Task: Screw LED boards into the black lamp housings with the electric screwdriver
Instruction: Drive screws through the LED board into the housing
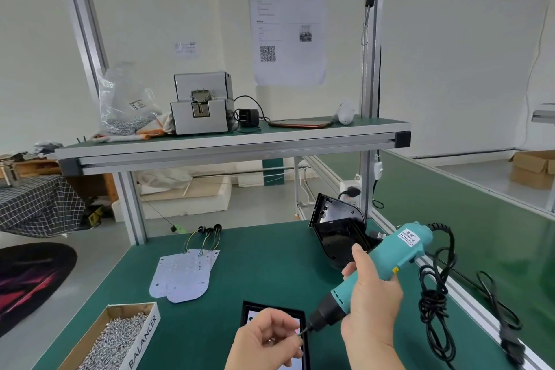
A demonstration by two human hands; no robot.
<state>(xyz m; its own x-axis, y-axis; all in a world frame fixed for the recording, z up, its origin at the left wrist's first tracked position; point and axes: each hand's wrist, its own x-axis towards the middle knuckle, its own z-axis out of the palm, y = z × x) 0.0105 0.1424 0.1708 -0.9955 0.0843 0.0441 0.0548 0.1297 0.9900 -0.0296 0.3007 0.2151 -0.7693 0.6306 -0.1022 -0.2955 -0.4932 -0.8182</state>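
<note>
Left hand [267, 339] sits lowest in view, fingers curled, thumb and forefinger pinched together at the tip of the bit [306, 330]. It is most likely holding a screw there, though that is too small to make out. Right hand [369, 303] is wrapped around the barrel of the screwdriver [390, 258], which slants down to the left over a lamp housing [270, 307] lying flat on the table [255, 264].

A pale board [251, 317] already sits inside that housing, so I judge the work to be at loading a screw for it. How many screws are already in, the hands hide. Plenty looks left: a fanned stack of boards [180, 276] waits to the left, and empty housings [336, 237] stand behind the screwdriver. No finished lamp is set aside anywhere in view.

The housings are glossy black moulded plastic, with one straight end and one rounded. The boards are thin, flat, whitish sheets of the same rounded outline, with thin coloured wires trailing from their straight ends. The screwdriver is teal plastic with a black nose and a black cord [435, 294]. A cardboard box of screws [144, 336], small and silvery, lies at the near left on the matte green table.
</note>
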